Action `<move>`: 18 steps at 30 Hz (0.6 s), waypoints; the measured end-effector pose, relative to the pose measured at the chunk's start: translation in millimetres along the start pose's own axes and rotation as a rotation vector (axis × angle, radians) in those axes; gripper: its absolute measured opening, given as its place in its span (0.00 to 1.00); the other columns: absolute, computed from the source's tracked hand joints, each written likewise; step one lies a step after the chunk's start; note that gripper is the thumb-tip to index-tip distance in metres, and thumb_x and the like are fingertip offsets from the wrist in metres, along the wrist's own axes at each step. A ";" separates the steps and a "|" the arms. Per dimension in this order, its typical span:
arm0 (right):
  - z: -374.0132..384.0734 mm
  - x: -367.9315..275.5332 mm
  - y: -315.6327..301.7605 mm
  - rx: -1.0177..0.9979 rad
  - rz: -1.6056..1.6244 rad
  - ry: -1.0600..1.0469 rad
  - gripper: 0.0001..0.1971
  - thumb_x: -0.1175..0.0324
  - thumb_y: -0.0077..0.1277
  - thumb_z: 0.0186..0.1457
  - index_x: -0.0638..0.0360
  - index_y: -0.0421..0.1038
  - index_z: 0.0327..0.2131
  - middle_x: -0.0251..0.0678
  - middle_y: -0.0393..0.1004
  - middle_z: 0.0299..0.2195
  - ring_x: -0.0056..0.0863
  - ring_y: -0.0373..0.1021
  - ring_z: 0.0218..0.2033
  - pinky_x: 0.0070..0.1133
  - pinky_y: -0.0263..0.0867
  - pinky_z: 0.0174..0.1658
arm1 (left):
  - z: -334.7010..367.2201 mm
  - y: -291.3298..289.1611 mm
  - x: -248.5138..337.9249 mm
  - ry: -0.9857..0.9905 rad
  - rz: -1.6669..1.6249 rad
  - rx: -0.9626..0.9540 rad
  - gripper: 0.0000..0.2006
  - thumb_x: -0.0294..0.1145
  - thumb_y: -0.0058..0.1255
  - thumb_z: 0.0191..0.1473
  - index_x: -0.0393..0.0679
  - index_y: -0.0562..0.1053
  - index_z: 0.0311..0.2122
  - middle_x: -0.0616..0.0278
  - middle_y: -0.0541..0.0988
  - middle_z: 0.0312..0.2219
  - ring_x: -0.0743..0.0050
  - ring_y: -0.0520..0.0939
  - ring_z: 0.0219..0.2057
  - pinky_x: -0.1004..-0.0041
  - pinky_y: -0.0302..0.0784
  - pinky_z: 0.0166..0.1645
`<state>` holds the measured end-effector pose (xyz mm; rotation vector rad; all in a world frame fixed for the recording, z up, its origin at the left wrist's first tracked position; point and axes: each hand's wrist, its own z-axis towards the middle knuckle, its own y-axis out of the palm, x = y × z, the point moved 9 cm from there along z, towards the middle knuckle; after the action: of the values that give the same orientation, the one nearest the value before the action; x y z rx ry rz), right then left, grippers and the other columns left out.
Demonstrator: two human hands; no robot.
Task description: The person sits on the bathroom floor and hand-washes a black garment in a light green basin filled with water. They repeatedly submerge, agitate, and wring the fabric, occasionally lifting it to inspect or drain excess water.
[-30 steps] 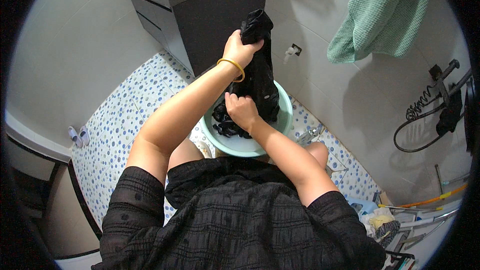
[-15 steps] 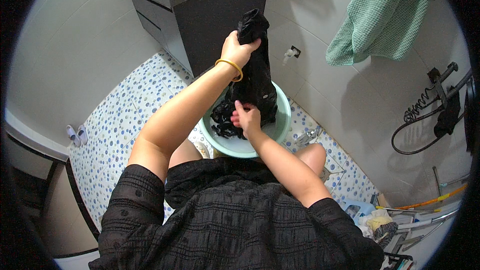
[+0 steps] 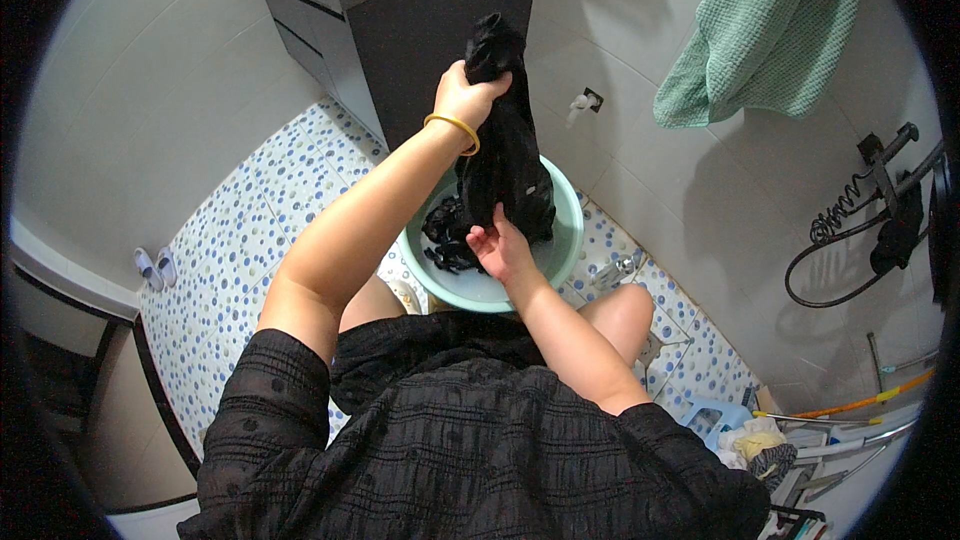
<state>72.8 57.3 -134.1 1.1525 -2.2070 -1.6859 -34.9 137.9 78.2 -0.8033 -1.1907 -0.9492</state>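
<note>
My left hand (image 3: 468, 98) is closed around the upper part of a wet black garment (image 3: 505, 145), holding it up. The cloth hangs down into a pale green basin (image 3: 572, 240), its lower folds bunched in cloudy water (image 3: 485, 287). Low by the hanging cloth is my right hand (image 3: 505, 252), palm partly turned up and fingers apart. Its thumb and fingertips are against or just in front of the fabric; contact is hard to make out. A yellow bangle (image 3: 456, 130) circles my left wrist.
Beyond the basin stands a dark cabinet (image 3: 440, 40). A wall tap (image 3: 585, 104) and a hanging green towel (image 3: 765, 40) are to the right, along with a shower hose (image 3: 815, 280). A clear faucet-like fitting (image 3: 613, 272) lies beside the basin. Slippers (image 3: 155, 268) sit far left.
My left hand has shifted slightly left and toward me with the garment's top. The right hand has turned more palm-up, its fingers now pointing up along the cloth.
</note>
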 end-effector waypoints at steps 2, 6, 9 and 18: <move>5.5 -10.4 -19.0 0.158 -0.226 -0.093 0.09 0.65 0.46 0.50 0.61 0.66 0.28 0.36 0.67 0.23 0.24 0.61 0.20 0.21 0.63 0.28 | -1.6 -0.1 -3.4 0.038 0.004 -0.030 0.18 0.33 0.56 0.38 0.33 0.68 0.34 0.55 0.74 0.31 0.68 0.75 0.33 0.72 0.67 0.41; -19.8 -56.3 -14.0 0.230 -0.832 -0.189 0.09 0.65 0.46 0.50 0.63 0.67 0.27 0.34 0.68 0.20 0.21 0.62 0.17 0.19 0.63 0.24 | -9.9 -6.7 15.5 0.147 0.012 -0.139 0.19 0.31 0.58 0.37 0.35 0.68 0.37 0.56 0.74 0.32 0.71 0.74 0.35 0.74 0.67 0.42; -34.8 -130.2 23.1 0.177 -1.023 -0.668 0.14 0.64 0.52 0.46 0.67 0.67 0.31 0.37 0.71 0.24 0.22 0.67 0.24 0.20 0.64 0.30 | -23.7 6.3 46.0 0.241 0.055 -0.273 0.19 0.24 0.56 0.38 0.37 0.68 0.39 0.62 0.74 0.33 0.76 0.73 0.35 0.75 0.67 0.43; -49.4 -165.3 165.1 -0.362 -1.192 -0.708 0.11 0.72 0.50 0.46 0.64 0.68 0.36 0.33 0.72 0.31 0.20 0.65 0.32 0.18 0.61 0.37 | -38.7 25.3 97.1 0.509 0.587 -0.486 0.34 0.39 0.65 0.27 0.35 0.64 0.43 0.50 0.73 0.37 0.66 0.73 0.40 0.72 0.68 0.45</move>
<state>134.3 137.9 82.1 2.2111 -1.2148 -3.1410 13.0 96.3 165.1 -1.1286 -0.2445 -0.8753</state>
